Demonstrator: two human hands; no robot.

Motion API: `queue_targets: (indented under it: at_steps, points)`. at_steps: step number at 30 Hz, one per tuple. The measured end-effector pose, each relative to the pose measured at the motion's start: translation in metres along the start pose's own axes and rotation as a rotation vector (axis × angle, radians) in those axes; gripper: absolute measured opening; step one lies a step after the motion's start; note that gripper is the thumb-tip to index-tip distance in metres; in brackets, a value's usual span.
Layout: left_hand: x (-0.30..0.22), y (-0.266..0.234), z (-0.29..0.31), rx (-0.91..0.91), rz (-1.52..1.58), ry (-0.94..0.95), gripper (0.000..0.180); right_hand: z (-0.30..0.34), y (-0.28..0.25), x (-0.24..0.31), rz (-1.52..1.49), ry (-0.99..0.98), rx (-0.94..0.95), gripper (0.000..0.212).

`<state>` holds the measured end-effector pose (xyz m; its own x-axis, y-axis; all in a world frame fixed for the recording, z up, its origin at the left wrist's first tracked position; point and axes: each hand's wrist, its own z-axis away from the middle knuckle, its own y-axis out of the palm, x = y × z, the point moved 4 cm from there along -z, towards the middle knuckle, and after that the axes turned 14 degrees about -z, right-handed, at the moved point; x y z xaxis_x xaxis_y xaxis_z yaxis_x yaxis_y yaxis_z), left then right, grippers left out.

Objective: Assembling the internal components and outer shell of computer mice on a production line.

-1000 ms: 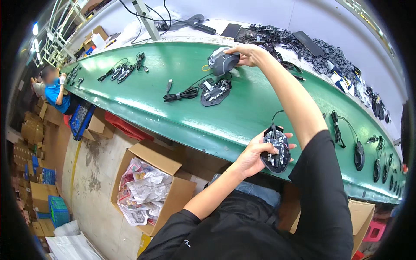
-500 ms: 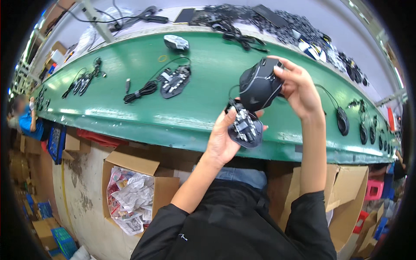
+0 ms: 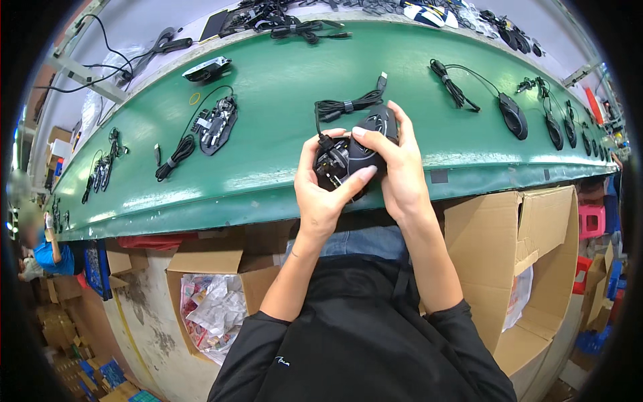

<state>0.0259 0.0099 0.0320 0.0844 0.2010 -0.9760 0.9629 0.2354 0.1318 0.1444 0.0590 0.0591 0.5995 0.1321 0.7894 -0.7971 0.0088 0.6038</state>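
Green counter (image 3: 281, 87) curves ahead. Left hand (image 3: 321, 194) grips an open mouse base (image 3: 333, 161); right hand (image 3: 395, 167) presses a black top shell (image 3: 372, 134) onto it, likely needing alignment.

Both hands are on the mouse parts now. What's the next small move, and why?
Probably press the top shell down onto the base: the left hand cradles the base, the right hand holds the shell over it, and circuitry shows at the left side.

top: black, long sleeves pushed up | small white chest mark | trousers: blue denim | hands: bare
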Motion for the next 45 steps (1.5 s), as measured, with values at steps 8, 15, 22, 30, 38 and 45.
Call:
queue_targets:
  at_steps: [8,15,22,30,38,45]
  points:
    - [0.005,-0.009,-0.006,0.185,0.618,-0.285,0.053,0.006,-0.009,0.020,-0.128,-0.012,0.157,0.064]
    - [-0.016,-0.002,-0.004,0.052,0.624,-0.307,0.054,0.032,0.027,0.016,0.845,-0.519,0.622,0.067]
    - [-0.033,-0.001,0.009,0.026,0.199,0.025,0.062,0.041,0.038,0.002,0.903,-0.651,0.717,0.073]
    - [-0.029,-0.008,0.009,0.038,0.299,0.007,0.068,0.034,0.038,-0.004,0.763,-0.609,0.737,0.076]
    - [-0.023,-0.014,0.004,0.035,0.567,-0.138,0.062,0.054,0.037,-0.016,0.829,-0.622,0.462,0.075]
    - [-0.028,-0.015,0.006,0.041,0.520,-0.014,0.057,0.060,0.032,-0.009,0.760,-0.634,0.501,0.070]
